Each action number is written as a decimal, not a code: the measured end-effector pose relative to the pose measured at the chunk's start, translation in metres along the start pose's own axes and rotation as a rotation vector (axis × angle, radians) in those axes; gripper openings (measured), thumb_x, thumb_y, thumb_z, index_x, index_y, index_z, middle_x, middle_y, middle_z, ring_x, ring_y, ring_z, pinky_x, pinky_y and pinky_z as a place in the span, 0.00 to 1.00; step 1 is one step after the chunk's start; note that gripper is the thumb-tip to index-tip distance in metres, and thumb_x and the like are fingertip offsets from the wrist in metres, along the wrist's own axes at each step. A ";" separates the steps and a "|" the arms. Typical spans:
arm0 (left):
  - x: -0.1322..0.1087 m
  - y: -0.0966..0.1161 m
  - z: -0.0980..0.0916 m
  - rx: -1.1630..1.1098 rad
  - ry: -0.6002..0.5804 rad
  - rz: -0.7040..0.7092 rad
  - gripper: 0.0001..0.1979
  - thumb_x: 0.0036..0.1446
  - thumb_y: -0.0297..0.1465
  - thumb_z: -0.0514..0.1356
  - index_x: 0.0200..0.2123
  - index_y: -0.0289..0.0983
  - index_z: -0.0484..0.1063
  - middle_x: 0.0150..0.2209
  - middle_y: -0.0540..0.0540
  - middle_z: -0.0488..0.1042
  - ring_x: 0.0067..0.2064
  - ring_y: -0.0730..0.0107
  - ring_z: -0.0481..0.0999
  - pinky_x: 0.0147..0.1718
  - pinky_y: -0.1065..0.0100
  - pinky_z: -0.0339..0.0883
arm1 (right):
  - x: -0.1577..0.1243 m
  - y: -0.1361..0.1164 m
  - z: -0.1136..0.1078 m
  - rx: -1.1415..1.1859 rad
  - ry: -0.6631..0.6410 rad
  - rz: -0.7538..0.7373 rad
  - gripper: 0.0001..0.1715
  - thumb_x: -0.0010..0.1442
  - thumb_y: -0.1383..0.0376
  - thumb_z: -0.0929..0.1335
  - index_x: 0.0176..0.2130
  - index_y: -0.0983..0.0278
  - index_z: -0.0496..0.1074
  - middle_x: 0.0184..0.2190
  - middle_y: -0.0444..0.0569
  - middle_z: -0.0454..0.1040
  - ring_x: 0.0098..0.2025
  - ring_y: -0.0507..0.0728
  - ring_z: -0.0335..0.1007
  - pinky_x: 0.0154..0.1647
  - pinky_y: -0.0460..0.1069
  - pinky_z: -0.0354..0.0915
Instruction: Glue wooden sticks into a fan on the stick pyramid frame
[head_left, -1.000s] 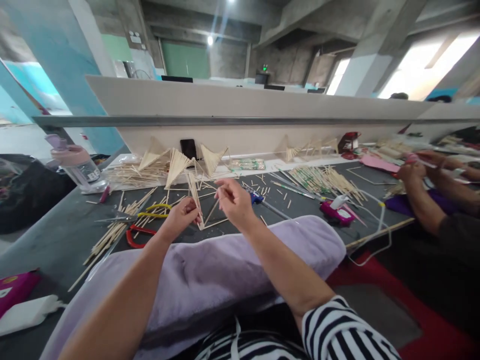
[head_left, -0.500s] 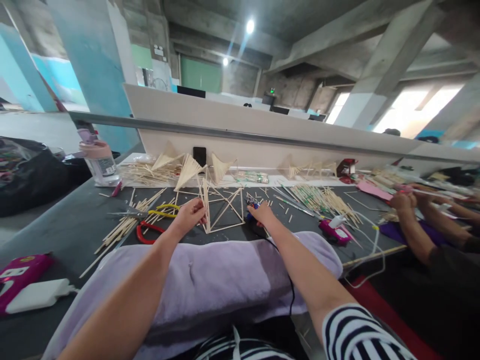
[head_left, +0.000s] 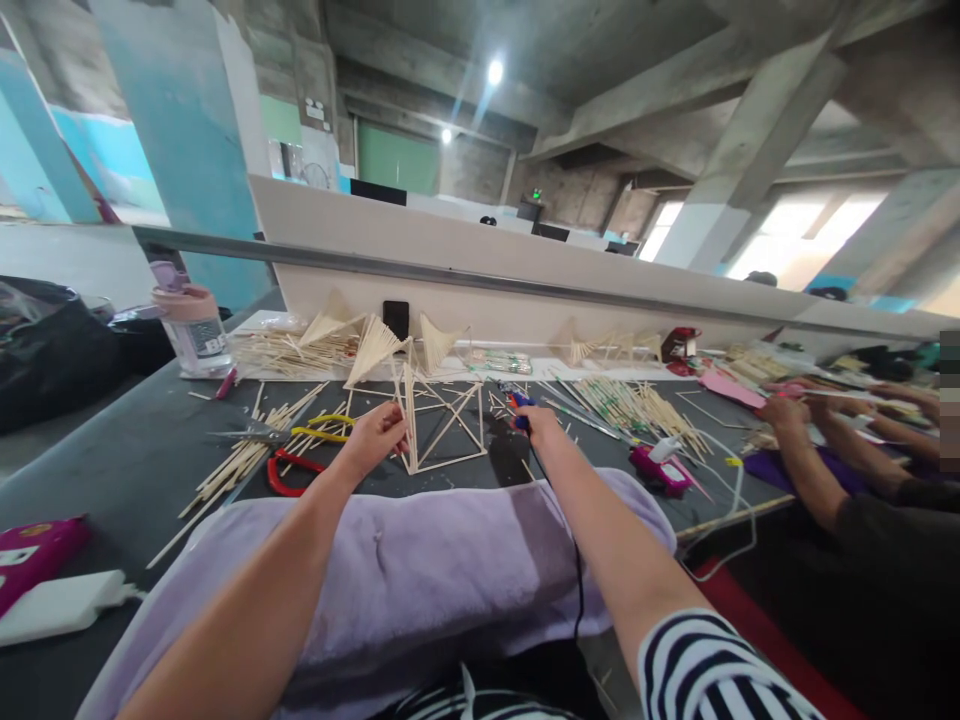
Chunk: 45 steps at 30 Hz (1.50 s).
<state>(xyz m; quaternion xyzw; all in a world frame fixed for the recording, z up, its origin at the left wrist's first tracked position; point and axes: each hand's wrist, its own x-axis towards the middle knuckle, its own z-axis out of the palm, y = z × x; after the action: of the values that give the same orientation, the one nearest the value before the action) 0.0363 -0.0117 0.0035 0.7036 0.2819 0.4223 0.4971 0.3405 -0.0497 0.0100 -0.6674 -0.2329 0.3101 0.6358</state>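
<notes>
My left hand [head_left: 381,430] is closed on the left side of a frame of thin wooden sticks [head_left: 448,462], which stands on the dark table with crossed sticks inside it. My fingers partly cover the near upright stick. In my right hand [head_left: 541,425] is a blue glue gun [head_left: 519,399], its nozzle pointing away from me and a black cord trailing down from it. The glue gun is raised just right of the frame, apart from it. Pliers with yellow and red handles [head_left: 304,432] lie left of my left hand, on a pile of loose sticks [head_left: 238,465].
A lilac cloth [head_left: 450,540] covers the near table edge. Fan-shaped stick models [head_left: 375,350] stand along the back. More sticks [head_left: 622,400] and a magenta box [head_left: 661,470] lie right. A bottle [head_left: 193,330] stands left. Another person's hands [head_left: 787,415] work at far right.
My right hand has lifted the glue gun slightly and swung it a little right, away from the frame. My left hand still holds the frame. The view has shifted slightly.
</notes>
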 end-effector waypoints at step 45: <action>0.002 0.007 -0.004 -0.234 0.184 -0.087 0.11 0.51 0.37 0.60 0.31 0.36 0.63 0.24 0.51 0.73 0.20 0.74 0.70 0.19 0.73 0.62 | -0.157 -0.110 0.051 0.314 -0.548 -0.763 0.12 0.58 0.56 0.64 0.38 0.60 0.66 0.35 0.44 0.73 0.29 0.50 0.74 0.34 0.48 0.71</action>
<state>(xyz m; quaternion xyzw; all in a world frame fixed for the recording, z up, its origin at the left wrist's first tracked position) 0.0338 -0.0104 0.0111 0.5864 0.3052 0.4931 0.5655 0.2032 -0.1155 0.1374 -0.3249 -0.5695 0.2507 0.7122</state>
